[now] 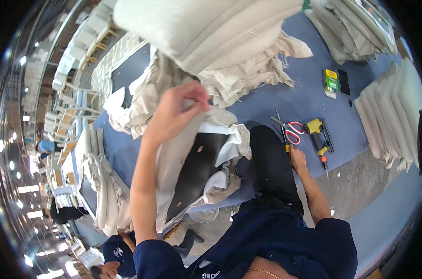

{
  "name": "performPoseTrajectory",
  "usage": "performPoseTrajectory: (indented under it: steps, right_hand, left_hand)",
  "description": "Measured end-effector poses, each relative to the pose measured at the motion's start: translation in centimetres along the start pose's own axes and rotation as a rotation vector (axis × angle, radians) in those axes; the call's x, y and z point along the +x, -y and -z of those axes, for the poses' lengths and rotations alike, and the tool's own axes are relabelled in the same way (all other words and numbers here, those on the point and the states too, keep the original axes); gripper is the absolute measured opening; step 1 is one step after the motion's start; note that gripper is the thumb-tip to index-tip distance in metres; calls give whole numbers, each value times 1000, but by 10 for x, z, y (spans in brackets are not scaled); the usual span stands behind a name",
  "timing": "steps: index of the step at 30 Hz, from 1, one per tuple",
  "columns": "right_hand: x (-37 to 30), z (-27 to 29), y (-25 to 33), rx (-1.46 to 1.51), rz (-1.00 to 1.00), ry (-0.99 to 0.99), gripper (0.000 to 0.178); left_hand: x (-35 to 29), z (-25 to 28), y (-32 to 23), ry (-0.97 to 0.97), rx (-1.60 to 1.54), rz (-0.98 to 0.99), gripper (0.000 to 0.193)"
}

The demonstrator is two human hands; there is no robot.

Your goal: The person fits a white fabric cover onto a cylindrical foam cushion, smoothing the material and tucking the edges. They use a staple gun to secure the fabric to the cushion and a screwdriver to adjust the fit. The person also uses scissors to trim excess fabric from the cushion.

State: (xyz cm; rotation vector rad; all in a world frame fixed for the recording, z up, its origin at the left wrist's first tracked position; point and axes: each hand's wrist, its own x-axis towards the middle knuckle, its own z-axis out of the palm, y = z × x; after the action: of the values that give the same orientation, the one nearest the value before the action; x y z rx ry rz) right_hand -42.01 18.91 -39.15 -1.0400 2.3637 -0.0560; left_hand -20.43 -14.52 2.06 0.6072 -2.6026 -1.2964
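Note:
A seat cushion panel (199,156) with a dark board back and loose beige fabric edges leans in front of me, against my dark-clothed leg. Over its upper edge is my left hand (180,109), thumb and fingertips drawn together. Whether fabric is pinched in them is hidden. On the blue-grey table, my right hand (297,159) is closed around the yellow handle of a slim tool (287,148), whose kind I cannot make out. Scissors with red and white handles (292,132) lie just beyond that hand. To their right rests a yellow and black staple gun (318,135) with a hose attached.
A large beige cushion pile (211,35) stands at the far middle over frayed fabric. Stacked covers (389,114) lie at right, more (352,28) at far right. A yellow-green box (330,81) sits beside a phone (344,83). A co-worker (115,253) is at lower left.

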Motion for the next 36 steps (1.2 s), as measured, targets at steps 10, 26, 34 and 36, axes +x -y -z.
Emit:
performPoseTrajectory:
  steps: [10, 26, 34, 36]
  right_hand:
    - [-174, 108, -58, 528, 116, 108, 41]
    - [-152, 209, 199, 2001, 447, -966, 28]
    - [-142, 215, 220, 1887, 565, -1018, 25]
    - [-127, 211, 194, 1812, 562, -847, 24]
  left_hand:
    - [14, -15, 2, 485, -344, -167, 23]
    - [33, -103, 9, 390, -845, -159, 44]
    - [34, -106, 17, 270, -640, -329, 44]
    - [31, -97, 17, 289, -727, -288, 43]
